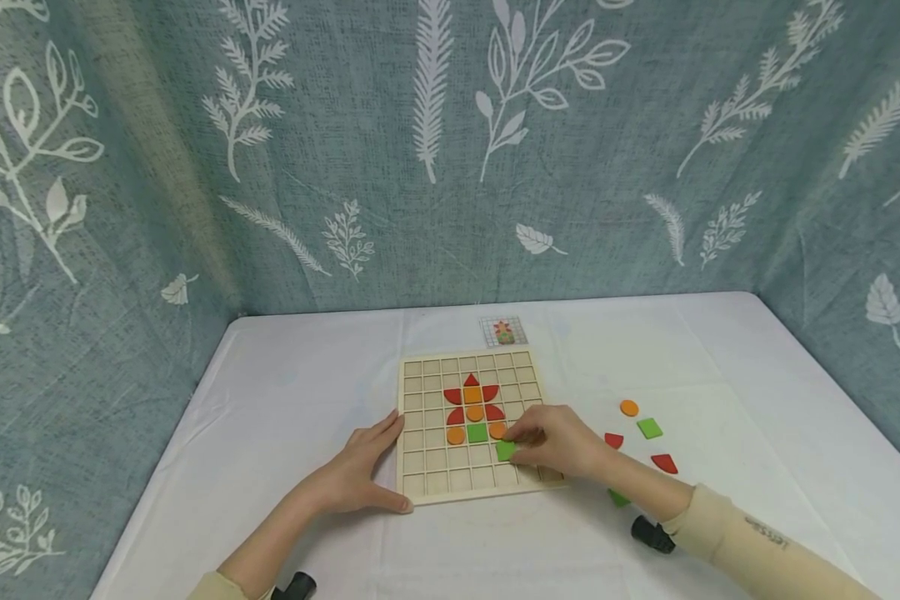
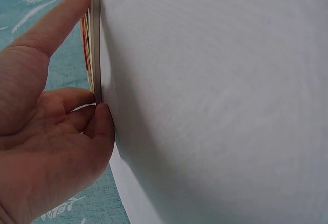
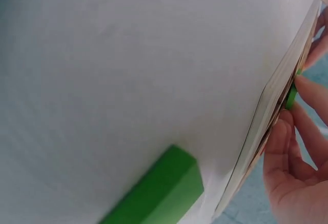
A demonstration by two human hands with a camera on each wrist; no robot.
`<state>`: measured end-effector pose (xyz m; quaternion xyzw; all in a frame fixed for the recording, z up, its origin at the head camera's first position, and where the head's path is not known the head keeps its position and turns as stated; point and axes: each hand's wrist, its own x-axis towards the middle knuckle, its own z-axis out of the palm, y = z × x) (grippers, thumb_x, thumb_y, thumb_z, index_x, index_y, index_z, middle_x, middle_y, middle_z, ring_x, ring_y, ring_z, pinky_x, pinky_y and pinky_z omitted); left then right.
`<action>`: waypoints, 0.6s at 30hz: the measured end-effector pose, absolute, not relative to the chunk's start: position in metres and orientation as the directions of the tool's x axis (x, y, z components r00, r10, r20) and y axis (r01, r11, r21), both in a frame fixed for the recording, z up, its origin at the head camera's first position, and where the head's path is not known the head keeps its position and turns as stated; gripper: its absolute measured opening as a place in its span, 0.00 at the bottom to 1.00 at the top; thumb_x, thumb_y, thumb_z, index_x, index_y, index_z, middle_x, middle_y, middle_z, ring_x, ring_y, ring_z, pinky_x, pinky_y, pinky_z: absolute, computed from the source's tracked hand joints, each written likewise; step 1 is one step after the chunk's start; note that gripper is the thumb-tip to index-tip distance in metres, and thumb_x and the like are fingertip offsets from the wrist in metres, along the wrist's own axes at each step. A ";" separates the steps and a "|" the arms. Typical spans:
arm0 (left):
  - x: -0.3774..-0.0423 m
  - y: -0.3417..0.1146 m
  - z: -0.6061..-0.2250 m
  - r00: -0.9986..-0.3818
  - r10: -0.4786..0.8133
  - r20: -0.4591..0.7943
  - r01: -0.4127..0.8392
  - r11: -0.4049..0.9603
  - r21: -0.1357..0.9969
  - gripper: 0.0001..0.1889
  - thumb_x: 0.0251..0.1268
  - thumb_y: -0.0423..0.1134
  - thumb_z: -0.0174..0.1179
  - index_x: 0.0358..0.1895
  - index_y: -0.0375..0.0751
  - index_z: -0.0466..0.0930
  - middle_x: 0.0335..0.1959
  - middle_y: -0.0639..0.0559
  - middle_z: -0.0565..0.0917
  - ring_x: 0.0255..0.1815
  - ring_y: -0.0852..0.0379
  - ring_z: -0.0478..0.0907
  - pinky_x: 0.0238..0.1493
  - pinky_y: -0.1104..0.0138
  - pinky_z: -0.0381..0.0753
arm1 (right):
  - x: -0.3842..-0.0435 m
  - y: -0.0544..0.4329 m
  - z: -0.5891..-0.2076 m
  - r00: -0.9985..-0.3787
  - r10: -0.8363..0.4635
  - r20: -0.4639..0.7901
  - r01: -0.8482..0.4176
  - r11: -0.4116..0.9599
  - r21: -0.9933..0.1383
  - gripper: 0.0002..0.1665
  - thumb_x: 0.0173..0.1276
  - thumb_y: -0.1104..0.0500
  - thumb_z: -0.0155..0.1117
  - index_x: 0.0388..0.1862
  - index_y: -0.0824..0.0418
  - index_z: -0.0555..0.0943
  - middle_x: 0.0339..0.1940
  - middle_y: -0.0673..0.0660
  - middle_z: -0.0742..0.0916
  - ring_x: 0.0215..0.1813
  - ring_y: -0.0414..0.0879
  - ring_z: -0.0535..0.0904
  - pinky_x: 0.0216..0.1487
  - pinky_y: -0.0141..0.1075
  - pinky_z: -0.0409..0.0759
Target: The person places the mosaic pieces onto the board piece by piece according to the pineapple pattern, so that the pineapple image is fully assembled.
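Note:
A wooden grid board [image 1: 435,485] lies on the white cloth, with red, orange and green pieces forming a pattern in its middle cells. My right hand [image 1: 558,437] pinches a green square tile [image 1: 506,451] between fingers and thumb, low over the grid near an orange disc [image 1: 498,430]. The right wrist view shows this tile [image 3: 291,97] edge-on at the board's surface. A second green square [image 1: 477,432] sits in a cell between two orange discs. My left hand [image 1: 345,477] rests against the board's left side, thumb stretched to the near corner and fingers further up the edge.
Behind the board lies a small pattern card [image 1: 503,332]. To the right are loose pieces: an orange disc [image 1: 629,407], a green square [image 1: 650,428], red pieces [image 1: 664,463] and a green piece [image 1: 619,497] partly under the right forearm. A patterned curtain [image 1: 450,233] stands behind the table.

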<state>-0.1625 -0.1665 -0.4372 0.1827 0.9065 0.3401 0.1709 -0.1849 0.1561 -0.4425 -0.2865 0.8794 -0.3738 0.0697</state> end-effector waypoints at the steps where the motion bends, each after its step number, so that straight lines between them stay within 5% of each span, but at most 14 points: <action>1: -0.162 -0.166 -0.437 -0.875 0.446 -0.186 0.215 0.703 0.678 0.62 0.38 0.53 0.79 0.76 0.32 0.52 0.78 0.39 0.50 0.72 0.39 0.52 0.68 0.42 0.58 | -0.184 0.156 -0.443 -0.823 -0.559 0.094 -0.455 0.552 -0.699 0.13 0.57 0.62 0.75 0.43 0.59 0.88 0.37 0.46 0.87 0.38 0.37 0.79 0.40 0.31 0.80; 18: -0.163 -0.167 -0.439 -0.875 0.452 -0.174 0.223 0.695 0.683 0.62 0.37 0.53 0.80 0.76 0.32 0.52 0.78 0.39 0.49 0.72 0.38 0.52 0.68 0.41 0.58 | -0.184 0.168 -0.443 -0.827 -0.552 0.107 -0.441 0.521 -0.731 0.08 0.65 0.61 0.69 0.43 0.55 0.88 0.40 0.45 0.88 0.40 0.37 0.81 0.42 0.31 0.81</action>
